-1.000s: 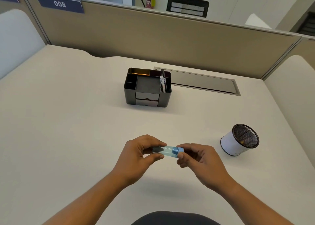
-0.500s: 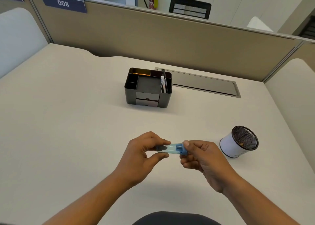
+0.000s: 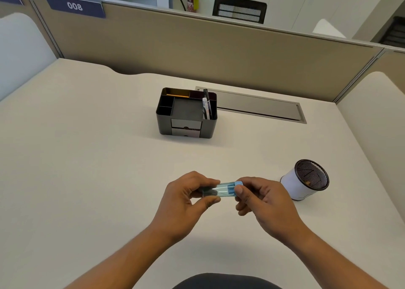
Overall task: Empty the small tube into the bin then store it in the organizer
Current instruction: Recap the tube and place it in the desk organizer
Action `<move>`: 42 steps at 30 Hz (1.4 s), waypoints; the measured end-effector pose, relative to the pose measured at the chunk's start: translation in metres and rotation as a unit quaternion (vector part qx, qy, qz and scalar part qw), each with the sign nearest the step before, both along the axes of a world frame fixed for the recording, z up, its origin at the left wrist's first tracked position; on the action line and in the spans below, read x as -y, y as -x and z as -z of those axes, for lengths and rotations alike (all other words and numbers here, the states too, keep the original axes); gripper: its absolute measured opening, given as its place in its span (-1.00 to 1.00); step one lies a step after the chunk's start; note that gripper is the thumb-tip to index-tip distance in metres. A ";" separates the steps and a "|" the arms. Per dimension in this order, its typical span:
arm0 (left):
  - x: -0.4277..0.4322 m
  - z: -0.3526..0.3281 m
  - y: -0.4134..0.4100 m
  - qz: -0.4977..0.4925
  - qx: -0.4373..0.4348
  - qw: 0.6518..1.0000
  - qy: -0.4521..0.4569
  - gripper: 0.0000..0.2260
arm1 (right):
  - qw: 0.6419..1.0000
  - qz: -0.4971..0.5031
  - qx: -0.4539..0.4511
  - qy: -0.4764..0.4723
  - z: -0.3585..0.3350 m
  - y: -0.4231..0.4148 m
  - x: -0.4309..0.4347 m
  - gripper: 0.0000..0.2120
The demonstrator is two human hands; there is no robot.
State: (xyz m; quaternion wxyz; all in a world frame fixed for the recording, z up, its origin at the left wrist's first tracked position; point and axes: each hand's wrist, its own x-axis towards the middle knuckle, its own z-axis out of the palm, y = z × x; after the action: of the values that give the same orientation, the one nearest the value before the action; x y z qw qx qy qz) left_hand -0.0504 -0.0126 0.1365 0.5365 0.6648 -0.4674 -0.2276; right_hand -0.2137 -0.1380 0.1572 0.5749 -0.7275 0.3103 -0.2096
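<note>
2 hands on the small tube [image 3: 223, 190], held level above the near desk [image 3: 87, 157]. My left hand [image 3: 186, 199] pinches the dark end, my right hand [image 3: 260, 199] grips the blue cap [image 3: 237, 184]. Step looks like uncapping. Next: pull the cap off, tip over the bin [image 3: 305, 180] at right, organizer [image 3: 186, 113] far center last.

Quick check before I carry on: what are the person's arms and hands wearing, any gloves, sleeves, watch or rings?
Nothing that shows. The left hand and right hand are bare, with no gloves, and no rings visible on the fingers in view. Both forearms are uncovered up to the bottom of the picture: no sleeves, watch, bracelet or markings. Nails look short and plain.
</note>
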 end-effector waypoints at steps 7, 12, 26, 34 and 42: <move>0.013 0.004 -0.015 -0.001 0.132 0.989 -0.071 -0.69 | 0.999 0.035 0.015 -0.035 0.014 -0.005 0.003 -0.78; 0.045 -0.001 -0.059 -0.075 0.130 0.985 -0.083 -0.70 | 0.979 0.094 -0.071 -0.168 0.061 -0.002 0.014 -0.90; 0.161 0.010 -0.187 -0.139 0.187 0.950 -0.206 -0.67 | 0.957 0.064 -0.177 -0.219 0.118 0.011 0.045 -0.92; 0.172 0.032 -0.197 -0.135 0.182 0.945 -0.237 -0.67 | 0.967 0.049 -0.189 -0.165 0.128 0.018 0.046 -0.92; 0.166 0.037 -0.197 -0.132 0.205 0.940 -0.238 -0.55 | 0.968 0.038 -0.192 -0.156 0.126 0.018 0.043 -0.92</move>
State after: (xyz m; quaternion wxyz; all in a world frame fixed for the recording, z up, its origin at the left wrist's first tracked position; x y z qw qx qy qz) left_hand 0.1466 -0.1786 0.0999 0.2803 0.8610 -0.4078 -0.1179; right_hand -0.2316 -0.1808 0.0309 0.6026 -0.6427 0.4716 -0.0365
